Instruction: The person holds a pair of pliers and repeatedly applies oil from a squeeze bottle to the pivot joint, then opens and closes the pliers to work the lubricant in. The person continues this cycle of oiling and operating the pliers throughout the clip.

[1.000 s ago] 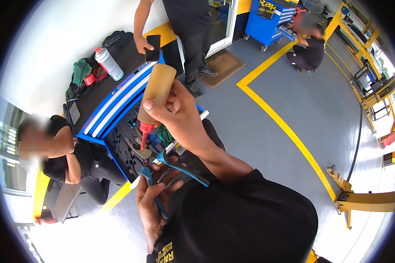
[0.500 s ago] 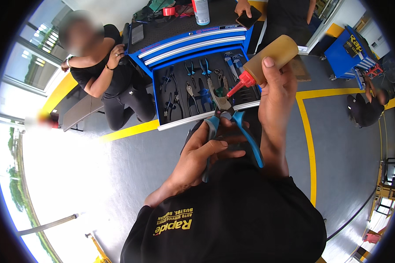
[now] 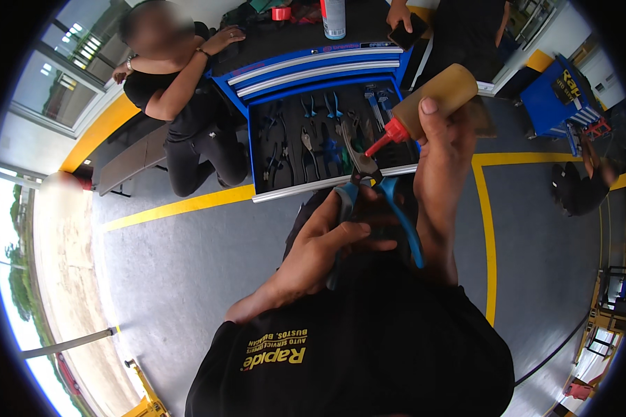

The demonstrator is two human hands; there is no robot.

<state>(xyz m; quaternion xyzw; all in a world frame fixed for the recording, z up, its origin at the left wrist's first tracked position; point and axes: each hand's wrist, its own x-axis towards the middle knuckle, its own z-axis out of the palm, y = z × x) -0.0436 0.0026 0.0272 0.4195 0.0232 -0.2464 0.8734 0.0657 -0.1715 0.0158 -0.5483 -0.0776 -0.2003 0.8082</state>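
Observation:
My left hand point(image 3: 320, 247) is closed round one handle of a pair of pliers point(image 3: 403, 215) with blue-and-black grips. The jaws point up and away from me, toward the open drawer, and the handles are spread. In my right hand point(image 3: 446, 142) is a squeeze bottle point(image 3: 444, 97) of yellowish-brown liquid, tilted with its red nozzle down to the left. The nozzle tip is at the pliers' pivot; I cannot tell whether it touches. Part of my left fingers is hidden behind the handles.
Beyond my hands, a blue tool cabinet point(image 3: 320, 68) has a drawer point(image 3: 268, 193) pulled out, holding several pliers and hex keys. A spray can point(image 3: 333, 19) stands on top. One person point(image 3: 181, 90) kneels at the left; another's hand point(image 3: 398, 15) holds a phone. Another blue cabinet point(image 3: 553, 97) stands far right.
My view has shifted slightly, while the bottle and pliers keep nearly the same pose. The person at the left has moved a hand onto the cabinet's edge.

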